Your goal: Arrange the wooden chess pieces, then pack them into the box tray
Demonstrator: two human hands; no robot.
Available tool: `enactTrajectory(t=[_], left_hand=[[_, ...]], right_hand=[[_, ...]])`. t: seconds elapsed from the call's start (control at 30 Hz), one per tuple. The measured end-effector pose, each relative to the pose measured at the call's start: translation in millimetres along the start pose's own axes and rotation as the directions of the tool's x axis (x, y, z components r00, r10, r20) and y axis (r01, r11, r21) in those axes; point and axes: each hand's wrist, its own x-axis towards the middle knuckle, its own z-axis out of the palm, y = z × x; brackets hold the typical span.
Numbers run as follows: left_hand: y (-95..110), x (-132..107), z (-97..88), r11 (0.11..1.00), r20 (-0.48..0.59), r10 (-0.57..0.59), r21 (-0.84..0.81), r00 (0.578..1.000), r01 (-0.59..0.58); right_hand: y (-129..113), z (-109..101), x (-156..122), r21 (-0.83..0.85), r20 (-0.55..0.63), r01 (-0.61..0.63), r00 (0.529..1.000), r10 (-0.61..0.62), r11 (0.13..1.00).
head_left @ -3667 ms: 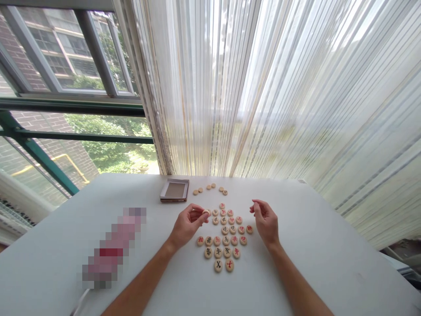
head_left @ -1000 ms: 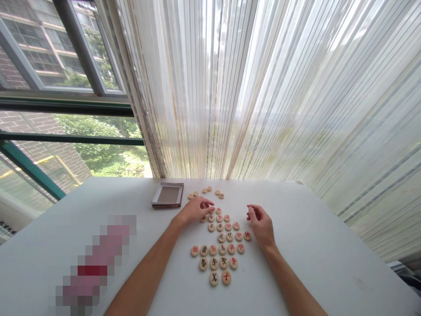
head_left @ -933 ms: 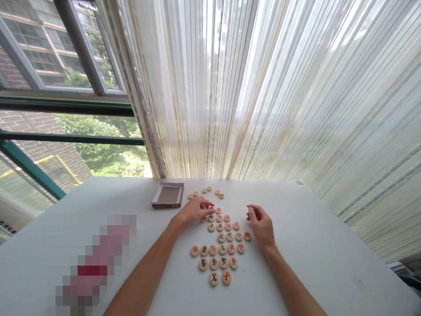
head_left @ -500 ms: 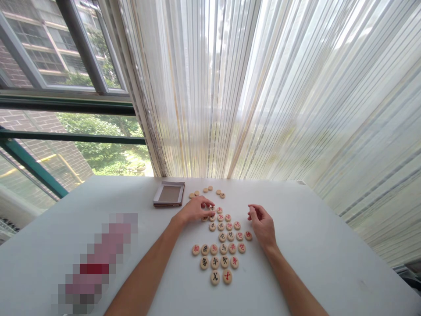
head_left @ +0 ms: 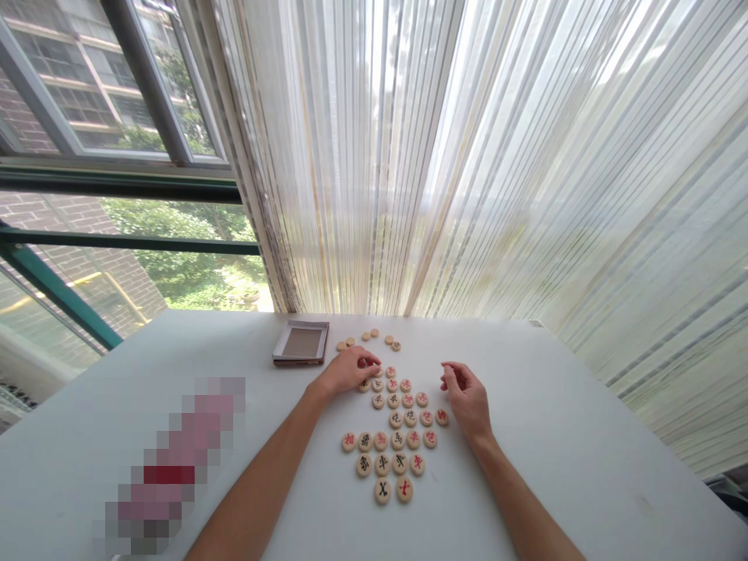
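My left hand [head_left: 351,368] is at the far left end of a group of round wooden Chinese chess pieces. Its thumb and fingers are closed at a Chinese chess piece [head_left: 379,372] in the back row, partly covering it. My right hand [head_left: 466,392] hovers or rests just right of the group, fingers curled in and thumb against the index finger, with nothing visible in it. Between my forearms the pieces lie flat in several rows, with red and black characters face up. Nearest me are a black-marked piece [head_left: 382,491] and a red-marked piece [head_left: 404,489].
Behind the group, several loose pieces [head_left: 366,336] lie scattered on the white table [head_left: 561,460]. An open shallow box [head_left: 301,343] stands at the back left. A pixelated pinkish item [head_left: 181,452] lies left of my forearm. Curtains [head_left: 374,195] hang along the table's back edge.
My left fingers have drawn closer together at the back-row piece and pulled slightly left, uncovering the pieces just below. My right hand has stayed in place.
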Motion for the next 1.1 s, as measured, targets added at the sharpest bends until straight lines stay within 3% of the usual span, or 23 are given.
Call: enactTrajectory(t=[0.53, 0.7, 0.9, 1.1], left_hand=[[-2, 0, 2.1, 0.999, -0.038, -0.001, -0.038, 0.999, 0.0], [-8, 4, -8.5, 0.999, -0.172, -0.012, -0.034, 0.985, 0.006], [-18, 6, -27.6, 0.998, -0.381, -0.012, 0.058, 0.925, 0.036], [-21, 1, -12.1, 0.977, -0.325, 0.025, 0.207, 0.945, 0.045]], right_hand=[[-2, 0, -1, -0.013, -0.006, 0.003, 1.0, -0.003, 1.0], [0, 0, -1, -0.012, -0.003, 0.004, 1.0, -0.004, 1.0], [1, 0, -1, -0.011, 0.003, 0.0, 1.0, 0.0, 1.0], [0, 0, -1, -0.009, 0.004, -0.002, 1.0, 0.002, 1.0]])
